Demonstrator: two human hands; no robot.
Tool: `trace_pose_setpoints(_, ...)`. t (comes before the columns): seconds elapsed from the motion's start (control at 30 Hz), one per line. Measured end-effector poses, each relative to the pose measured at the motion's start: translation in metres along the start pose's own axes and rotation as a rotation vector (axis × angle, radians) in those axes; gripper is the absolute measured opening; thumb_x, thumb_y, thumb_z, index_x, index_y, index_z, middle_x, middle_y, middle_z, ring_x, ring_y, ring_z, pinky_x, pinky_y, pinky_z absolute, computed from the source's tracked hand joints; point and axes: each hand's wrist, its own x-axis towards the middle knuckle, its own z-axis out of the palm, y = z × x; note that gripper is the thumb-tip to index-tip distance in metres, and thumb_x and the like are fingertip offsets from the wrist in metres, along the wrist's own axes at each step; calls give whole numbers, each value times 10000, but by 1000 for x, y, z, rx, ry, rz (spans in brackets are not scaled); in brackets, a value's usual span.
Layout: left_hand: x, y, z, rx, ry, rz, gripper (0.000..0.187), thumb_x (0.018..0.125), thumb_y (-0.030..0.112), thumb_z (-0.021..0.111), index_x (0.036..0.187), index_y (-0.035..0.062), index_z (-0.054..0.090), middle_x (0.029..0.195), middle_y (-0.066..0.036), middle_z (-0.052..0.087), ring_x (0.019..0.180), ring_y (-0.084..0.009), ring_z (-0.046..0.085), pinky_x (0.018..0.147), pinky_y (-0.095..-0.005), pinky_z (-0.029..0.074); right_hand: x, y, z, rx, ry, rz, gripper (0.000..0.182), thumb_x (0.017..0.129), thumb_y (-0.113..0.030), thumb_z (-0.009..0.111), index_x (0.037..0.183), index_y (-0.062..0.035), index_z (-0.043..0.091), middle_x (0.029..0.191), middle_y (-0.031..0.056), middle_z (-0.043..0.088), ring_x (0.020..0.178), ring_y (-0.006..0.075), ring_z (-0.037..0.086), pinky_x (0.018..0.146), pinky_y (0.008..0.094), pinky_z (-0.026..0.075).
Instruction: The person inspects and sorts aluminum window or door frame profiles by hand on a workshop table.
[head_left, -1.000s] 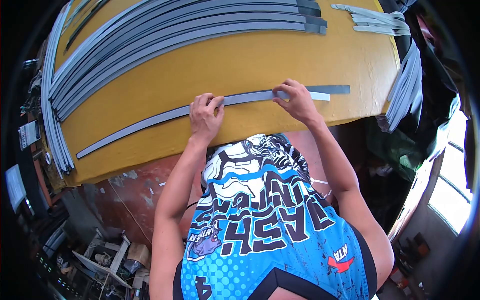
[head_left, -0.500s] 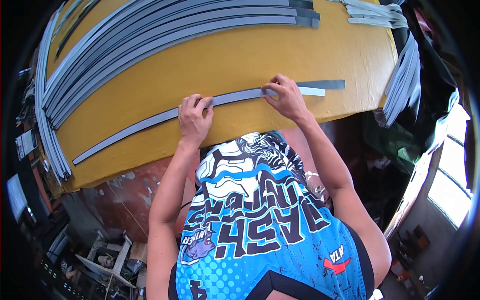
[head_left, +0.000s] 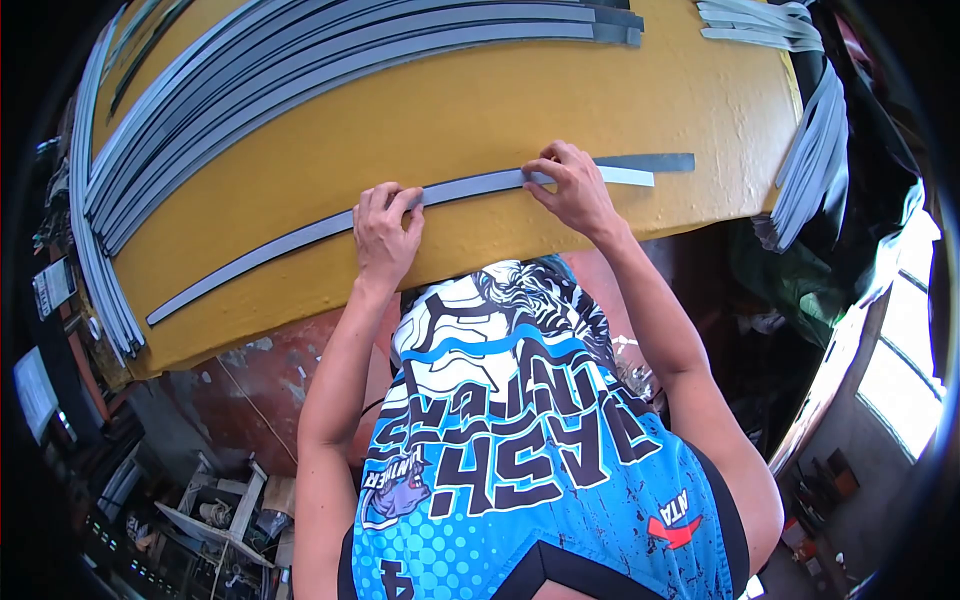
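Observation:
A long light grey strip (head_left: 470,187) lies over a dark strip (head_left: 660,162) along the front of the yellow table (head_left: 400,120). Dark edging shows beside the light one, and at the right end the two part, the dark end reaching farther. My left hand (head_left: 385,235) is closed around the middle of the pair, thumb on the near side and fingers on the far side. Farther right, my right hand (head_left: 575,190) pinches the same pair with thumb and fingertips. The exact contact under the fingertips is partly hidden.
Several similar layered strips (head_left: 400,45) lie side by side at the back. Light strips (head_left: 105,280) hang over the left edge. Bundled pale strips (head_left: 760,25) lie at the back right, and another bundle (head_left: 808,160) hangs off the right edge. A wooden crate (head_left: 225,515) stands below left.
The view has shifted very slightly. Both hands keep nearly the same places and grips on the strips, and the strips lie much as before.

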Motion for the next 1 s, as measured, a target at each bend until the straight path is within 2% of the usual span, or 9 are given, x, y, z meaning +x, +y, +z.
trace_pose_setpoints(0.17,0,1,-1,5,-7,1,189,818,131,709,1005,109,715,1018,-65,601,1017,-262,563,853,-395,441,-1,0,1,-8,7,-6,203,781,-163,775,974,-116,732,972,68,604,951,250,588,849,391,469)
trace_pose_setpoints(0.27,0,2,0,25,-9,-1,193,815,124,709,1007,107,716,1021,-64,605,1019,-262,564,855,-396,441,-1,0,1,2,9,3,159,786,-181,764,933,-130,733,974,66,598,976,253,585,864,393,460)
trace_pose_setpoints(0.47,0,9,5,58,14,0,202,808,87,703,1009,69,714,1023,-73,616,1023,-267,568,871,-403,458,0,0,2,7,13,3,160,782,-184,767,928,-131,734,972,65,599,974,251,587,861,393,462)
trace_pose_setpoints(0.53,-1,11,11,-32,7,42,189,802,40,698,990,42,715,1026,-83,635,1012,-277,582,882,-402,482,0,2,3,16,23,-2,161,777,-182,768,927,-133,736,967,63,602,963,251,588,854,392,463)
trace_pose_setpoints(0.73,10,42,40,-135,70,96,143,795,40,728,938,30,735,1007,-82,654,985,-277,599,869,-395,502,1,3,6,28,26,-19,192,774,-179,775,953,-121,732,954,71,598,940,254,592,849,393,475)
trace_pose_setpoints(0.93,22,77,65,-124,97,143,152,795,36,740,947,32,741,1015,-78,668,986,-272,608,843,-381,519,2,5,7,39,17,-19,184,775,-192,771,937,-116,734,956,72,598,937,257,593,845,393,478)
trace_pose_setpoints(1.0,21,78,73,-136,121,118,147,793,34,738,940,37,740,1019,-78,669,995,-274,609,850,-383,516,3,8,6,33,-5,-30,235,775,-197,770,992,-116,727,969,78,601,960,261,594,860,395,477)
